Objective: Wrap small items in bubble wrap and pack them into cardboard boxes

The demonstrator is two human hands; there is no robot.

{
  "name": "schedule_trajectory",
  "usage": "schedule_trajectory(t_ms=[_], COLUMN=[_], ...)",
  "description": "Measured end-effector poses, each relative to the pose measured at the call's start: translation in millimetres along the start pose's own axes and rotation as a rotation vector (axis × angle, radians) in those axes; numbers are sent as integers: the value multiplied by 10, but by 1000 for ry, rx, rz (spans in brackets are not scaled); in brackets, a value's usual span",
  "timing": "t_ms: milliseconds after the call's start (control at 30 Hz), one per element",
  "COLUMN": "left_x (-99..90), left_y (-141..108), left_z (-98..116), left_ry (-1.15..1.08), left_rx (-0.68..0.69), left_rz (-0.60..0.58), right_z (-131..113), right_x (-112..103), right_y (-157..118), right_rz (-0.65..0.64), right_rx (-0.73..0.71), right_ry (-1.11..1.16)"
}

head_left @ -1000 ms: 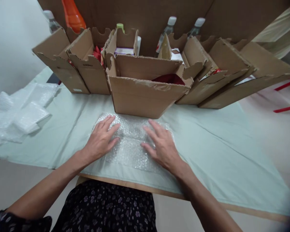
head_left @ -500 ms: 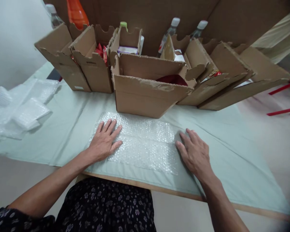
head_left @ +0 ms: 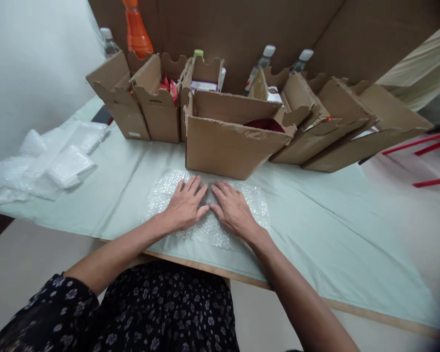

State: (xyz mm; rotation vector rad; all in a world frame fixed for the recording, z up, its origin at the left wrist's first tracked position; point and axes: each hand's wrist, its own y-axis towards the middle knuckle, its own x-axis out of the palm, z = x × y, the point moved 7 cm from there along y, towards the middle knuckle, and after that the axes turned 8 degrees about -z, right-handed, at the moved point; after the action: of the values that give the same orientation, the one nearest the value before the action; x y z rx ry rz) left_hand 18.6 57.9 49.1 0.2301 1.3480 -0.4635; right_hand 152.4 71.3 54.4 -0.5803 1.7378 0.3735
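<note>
A sheet of clear bubble wrap point(head_left: 258, 200) lies flat on the pale green cloth in front of me. Fingers outstretched, my left hand point(head_left: 187, 205) rests palm down on the sheet, left of its middle. My right hand point(head_left: 232, 208) lies on it too, with fingers extended and a small gap between the two thumbs. Both hands are open and grip nothing. They cover the central part of the wrap. Just beyond the fingertips stands an open cardboard box point(head_left: 231, 149) with something dark red inside.
More bubble wrap point(head_left: 64, 161) is heaped at the left. Several upright cardboard holders point(head_left: 161, 115) line the back, containing packets and small boxes. Behind them are an orange bottle point(head_left: 137, 32) and clear bottles with white caps point(head_left: 268, 51). The green cloth point(head_left: 333, 234) covers the table.
My right hand has moved left from beside the bubble wrap onto it. My left hand has slid inward toward the sheet's middle. The camera view has shifted slightly.
</note>
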Motion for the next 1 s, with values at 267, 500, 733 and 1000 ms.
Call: schedule_trajectory(t_ms=[267,500,733,1000], left_x=[85,46,31,-74], left_y=[-263,-563,-736,-1138], left_z=[-546,-807,-833,-759], left_ry=[17,57,41,-36], left_rx=[-210,-400,-422,-174], left_rz=[-18,-27,-1,156], right_z=[554,821,815,181], right_x=[129,96,9,-188], right_y=[-241,-412,-553,-1243], right_rz=[24,83,233,149], right_rx=[107,201,192,-101], right_ry=[-94,-132,-67,-55])
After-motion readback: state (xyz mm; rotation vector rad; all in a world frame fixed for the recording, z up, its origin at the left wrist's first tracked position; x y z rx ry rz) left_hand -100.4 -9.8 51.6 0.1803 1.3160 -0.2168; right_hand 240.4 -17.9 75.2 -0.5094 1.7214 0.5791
